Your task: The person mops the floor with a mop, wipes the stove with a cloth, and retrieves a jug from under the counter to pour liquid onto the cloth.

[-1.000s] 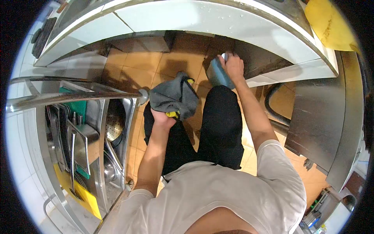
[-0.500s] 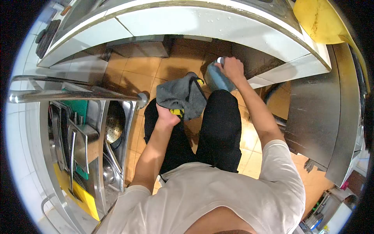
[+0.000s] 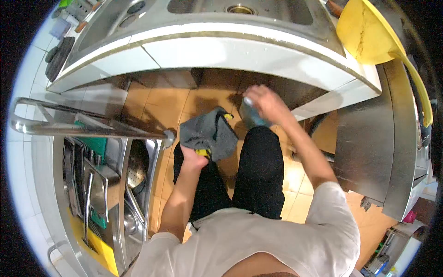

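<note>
My left hand [image 3: 194, 157] is closed around a dark grey cloth [image 3: 210, 135], which hangs draped over the fingers between my knees. Yellow shows at the cloth's lower edge and far corner. My right hand [image 3: 268, 104] is curled over the top of a bluish, see-through bottle [image 3: 254, 117], by its white cap [image 3: 248, 100]. The bottle is just beyond my right knee, under the sink counter's front edge. My fingers and knee hide part of it, and the hand is slightly blurred.
A metal sink [image 3: 240, 21] in a white-tiled counter [image 3: 230, 53] spans the front. A yellow dustpan-like scoop [image 3: 367, 34] rests at its right end. To my left, a metal rack [image 3: 122, 194] with a tubular rail [image 3: 92, 127] holds pans. A steel cabinet [image 3: 364, 147] stands right.
The view has tilted up, showing more of the sink. My right hand has shifted on the bottle's top, its fingers now reaching past the cap. My left hand keeps its hold on the cloth.
</note>
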A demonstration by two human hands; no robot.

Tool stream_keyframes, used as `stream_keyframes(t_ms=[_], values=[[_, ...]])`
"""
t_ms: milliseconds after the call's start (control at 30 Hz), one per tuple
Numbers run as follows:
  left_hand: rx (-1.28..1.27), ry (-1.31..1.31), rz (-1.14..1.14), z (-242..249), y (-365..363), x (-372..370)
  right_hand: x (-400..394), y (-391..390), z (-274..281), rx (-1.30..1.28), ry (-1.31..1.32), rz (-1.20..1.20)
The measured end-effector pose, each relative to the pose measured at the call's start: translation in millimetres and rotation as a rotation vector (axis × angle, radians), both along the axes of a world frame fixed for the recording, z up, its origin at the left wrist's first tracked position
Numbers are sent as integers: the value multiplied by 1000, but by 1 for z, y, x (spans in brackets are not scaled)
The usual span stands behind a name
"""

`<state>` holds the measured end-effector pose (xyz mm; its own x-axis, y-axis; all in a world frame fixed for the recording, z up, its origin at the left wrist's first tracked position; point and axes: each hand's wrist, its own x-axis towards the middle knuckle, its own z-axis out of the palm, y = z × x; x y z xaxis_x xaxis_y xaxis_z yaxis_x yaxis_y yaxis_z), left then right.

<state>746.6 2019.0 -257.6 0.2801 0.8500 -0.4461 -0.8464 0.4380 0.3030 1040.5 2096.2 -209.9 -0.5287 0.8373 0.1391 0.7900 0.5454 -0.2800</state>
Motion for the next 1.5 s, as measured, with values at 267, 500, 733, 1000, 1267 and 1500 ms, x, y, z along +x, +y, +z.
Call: stream_keyframes(t_ms=[267, 500, 733, 1000, 1267, 1500], values=[[124, -87, -77, 8, 10, -1, -9, -41, 247, 748, 271, -358], [271, -24, -77, 20, 5, 15, 21, 0, 229, 482, 257, -415], [342, 74, -35, 3, 16, -7, -14, -60, 69, 180, 516, -505], [262, 233, 17, 33, 27, -20, 18, -33, -119, -213, 172, -846], [18, 317, -32, 78, 1, -48, -9, -68, -56, -325, 186, -760], [160, 306, -183, 208, -4, -62, -31, -127, 205, -409, 26, -569]])
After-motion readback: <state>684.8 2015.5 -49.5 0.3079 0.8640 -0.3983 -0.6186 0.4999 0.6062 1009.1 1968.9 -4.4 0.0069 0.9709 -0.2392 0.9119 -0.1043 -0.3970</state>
